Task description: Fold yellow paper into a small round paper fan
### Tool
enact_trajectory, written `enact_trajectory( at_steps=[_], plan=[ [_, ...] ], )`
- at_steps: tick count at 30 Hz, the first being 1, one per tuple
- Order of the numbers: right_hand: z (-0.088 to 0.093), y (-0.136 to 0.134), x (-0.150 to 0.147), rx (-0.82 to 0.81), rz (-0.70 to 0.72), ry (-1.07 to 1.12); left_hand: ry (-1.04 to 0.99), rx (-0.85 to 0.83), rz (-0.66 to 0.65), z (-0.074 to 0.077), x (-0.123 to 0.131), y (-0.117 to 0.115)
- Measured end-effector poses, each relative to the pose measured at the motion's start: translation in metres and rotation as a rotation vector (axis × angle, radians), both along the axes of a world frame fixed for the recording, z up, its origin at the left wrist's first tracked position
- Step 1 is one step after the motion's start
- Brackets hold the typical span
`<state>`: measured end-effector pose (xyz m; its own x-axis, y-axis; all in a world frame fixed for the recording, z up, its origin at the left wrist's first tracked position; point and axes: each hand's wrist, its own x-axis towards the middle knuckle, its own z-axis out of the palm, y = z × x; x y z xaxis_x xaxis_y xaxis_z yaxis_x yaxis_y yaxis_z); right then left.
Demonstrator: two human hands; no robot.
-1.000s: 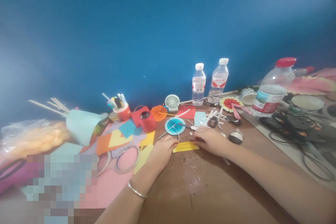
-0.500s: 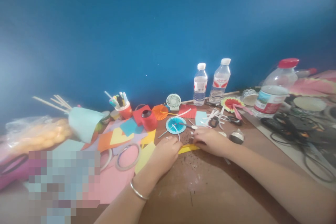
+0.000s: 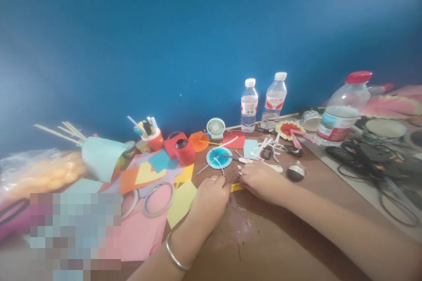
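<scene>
Yellow paper strip [image 3: 236, 187] between your two hands, at the centre of the dial with 12 o'clock at the blue wall [image 3: 198, 44]: only a slim band shows now, where a second ago a broad panel lay in view. Your left hand [image 3: 211, 201], at 9 o'clock, has slid inward and covers more of it; your right hand [image 3: 262, 182], at 3 o'clock, sits closer too. That reads as paper being gathered or creased narrower, though the fold itself is hidden. Left fingers are curled almost closed on the near end, right fingers bent and closed on the other; how your thumbs press, you can't tell from here. The blue rosette [image 3: 219, 158] stays put at 11 o'clock.

Now the stuff itself: the strip looks thin, matte and straight-edged. The rosette is a pleated disc, sharp ridges running out to a pale scalloped rim. Farther out at 11, the orange fan [image 3: 198, 142] shows similar pleats. At 1 to 2 o'clock, black-handled scissors [image 3: 267, 153] lie among limp white scraps. Toward 9 o'clock, a smooth tape ring [image 3: 148, 210] rests on flat pink paper [image 3: 145, 237], with a pale yellow sheet [image 3: 180, 204] just beside your left wrist. Under it all, the brown table [image 3: 263, 246] is smooth, speckled and smudged.
</scene>
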<state>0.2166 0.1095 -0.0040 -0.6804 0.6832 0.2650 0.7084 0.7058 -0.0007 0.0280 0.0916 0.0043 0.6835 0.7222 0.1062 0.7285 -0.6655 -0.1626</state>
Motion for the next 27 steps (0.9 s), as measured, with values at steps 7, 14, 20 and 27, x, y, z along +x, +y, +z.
enact_trajectory(
  at_steps=[7,14,20,27],
  plan=[
    [-0.0036,-0.0054,-0.0057,-0.052,0.007,0.06,-0.021,-0.034,0.007,-0.0021,0.0001,0.0008],
    [-0.0042,-0.0069,-0.0072,-0.109,-0.056,0.083,0.0,-0.012,0.057,-0.0008,0.0028,-0.0021],
    [-0.0017,-0.0078,-0.0071,-0.18,-0.091,0.125,-0.137,-0.154,0.092,0.0041,-0.0003,0.0014],
    [-0.0014,-0.0082,-0.0066,-0.283,-0.076,0.185,-0.288,-0.285,0.096,0.0035,-0.0032,0.0031]
  ],
)
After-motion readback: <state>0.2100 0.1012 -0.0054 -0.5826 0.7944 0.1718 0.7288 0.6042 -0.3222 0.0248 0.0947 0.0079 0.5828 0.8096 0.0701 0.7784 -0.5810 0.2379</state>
